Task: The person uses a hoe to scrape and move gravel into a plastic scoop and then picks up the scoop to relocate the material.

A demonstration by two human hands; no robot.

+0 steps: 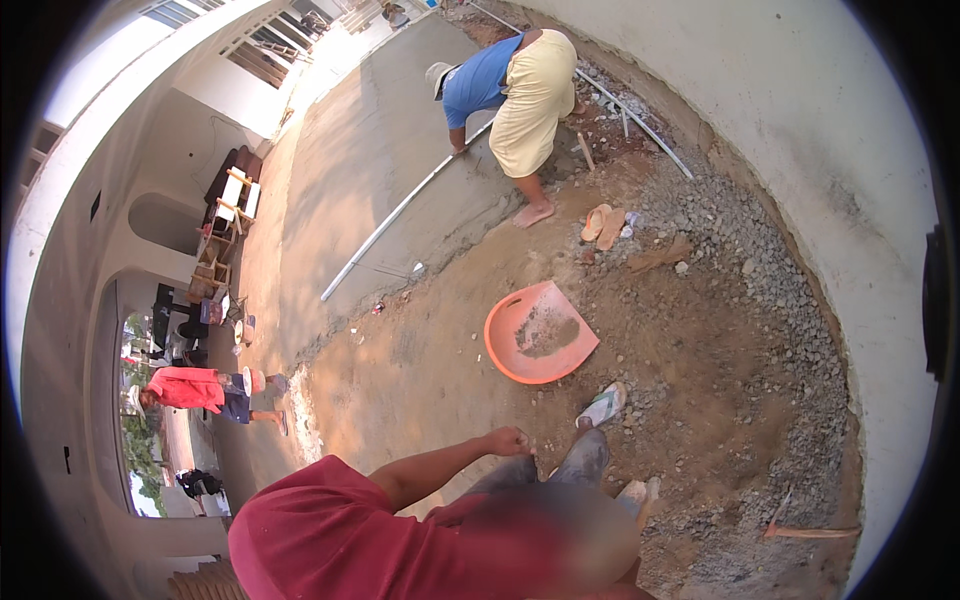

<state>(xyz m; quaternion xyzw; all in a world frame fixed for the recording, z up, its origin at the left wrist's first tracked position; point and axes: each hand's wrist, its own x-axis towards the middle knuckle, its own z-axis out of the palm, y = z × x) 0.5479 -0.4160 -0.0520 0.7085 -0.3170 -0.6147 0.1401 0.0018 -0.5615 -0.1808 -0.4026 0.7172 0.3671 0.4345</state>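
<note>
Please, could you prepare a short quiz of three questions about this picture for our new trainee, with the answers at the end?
1. What lies in the salmon-orange plastic pan with one straight side?
A) a coil of blue rope
B) patchy grey residue
C) a stack of red bricks

2. True or false: the barefoot worker in a blue top and pale-yellow trousers stands upright.

3. Which is nearer to the camera wearer's left hand: the pan or the pair of flat tan sandals?

Key:
1. B.
2. False; the worker bends forward, an arm reaching down to the long, straight, whitish bar.
3. The pan.
</note>
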